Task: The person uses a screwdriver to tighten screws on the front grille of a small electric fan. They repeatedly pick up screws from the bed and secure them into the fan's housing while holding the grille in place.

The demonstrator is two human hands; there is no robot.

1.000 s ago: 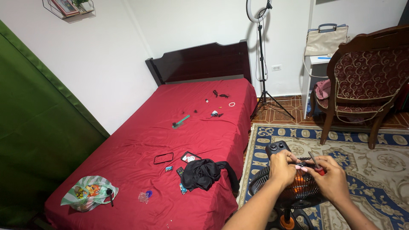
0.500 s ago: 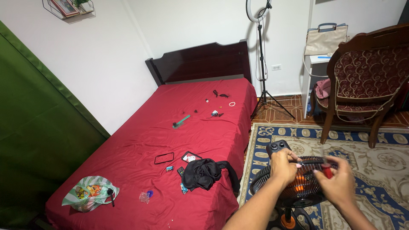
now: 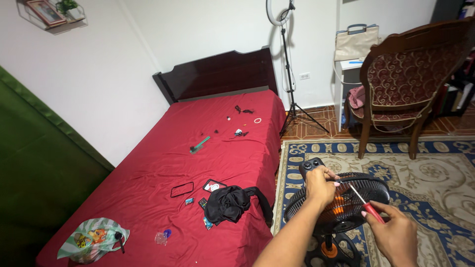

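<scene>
The room was evenly and fairly brightly lit by soft indoor light with no visible source. The white wall (image 3: 208, 29) showed no glare, and the red bed (image 3: 198, 163) cast only a faint shadow along the rug (image 3: 435, 163). Focus was sharp throughout. The wide lens bent straight lines near the edges, and the green panel (image 3: 34, 168) at left fell darker.

One fan (image 3: 341, 202), one screwdriver (image 3: 363, 201), one chair (image 3: 408, 79)
</scene>
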